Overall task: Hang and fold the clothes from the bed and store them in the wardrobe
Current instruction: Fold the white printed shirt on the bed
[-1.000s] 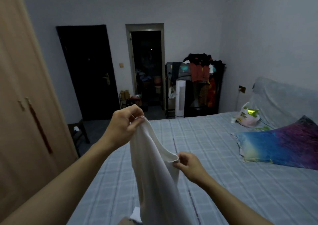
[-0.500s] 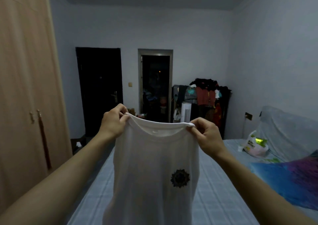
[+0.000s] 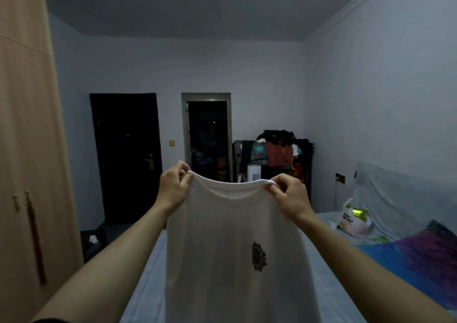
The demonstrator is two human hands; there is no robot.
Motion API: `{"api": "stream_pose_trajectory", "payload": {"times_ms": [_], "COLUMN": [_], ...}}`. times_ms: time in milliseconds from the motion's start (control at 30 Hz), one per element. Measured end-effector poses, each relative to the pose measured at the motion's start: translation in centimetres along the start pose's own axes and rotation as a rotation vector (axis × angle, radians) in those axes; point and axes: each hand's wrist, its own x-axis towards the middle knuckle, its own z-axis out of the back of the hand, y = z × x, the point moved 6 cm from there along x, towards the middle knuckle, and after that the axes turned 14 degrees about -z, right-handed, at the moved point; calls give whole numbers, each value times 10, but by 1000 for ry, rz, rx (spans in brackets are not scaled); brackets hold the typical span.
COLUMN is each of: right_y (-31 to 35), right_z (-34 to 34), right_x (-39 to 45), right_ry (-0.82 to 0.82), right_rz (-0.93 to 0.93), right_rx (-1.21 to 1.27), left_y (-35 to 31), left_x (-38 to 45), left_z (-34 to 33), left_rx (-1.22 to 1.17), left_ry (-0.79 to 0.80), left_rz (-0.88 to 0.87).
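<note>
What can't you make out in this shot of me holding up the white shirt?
Head view:
- White shirt: hem cut off by the bottom edge; sleeves not visible.
- Emblem: too blurred to read.
- Bed: middle hidden behind the shirt.
- Wardrobe: doors shut, inside hidden.
- Rack clothes: too dark and small.

I see two bare forearms reaching out from the bottom corners of the view, uncovered from wrist to elbow. The left hand (image 3: 173, 191) and the right hand (image 3: 289, 196) carry no rings, watch or bands that I can make out, and the nails look short and plain. A thin sliver of dark sleeve (image 3: 49, 320) shows at the very bottom edge, beside the left arm
</note>
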Motion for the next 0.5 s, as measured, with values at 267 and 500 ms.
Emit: {"api": "stream_pose_trajectory", "payload": {"times_ms": [267, 500], "right_y": [12, 29], "right_z": [27, 48], "right_x": [1, -12], "right_ry": [91, 415], "right_rz": [61, -23], "right_rx": [15, 176], "left_y": [-27, -58], "left_x": [-21, -41], "left_z": [17, 44], "left_rx": [-149, -717], "left_ry": [329, 556], "left_rz": [-41, 97]}}
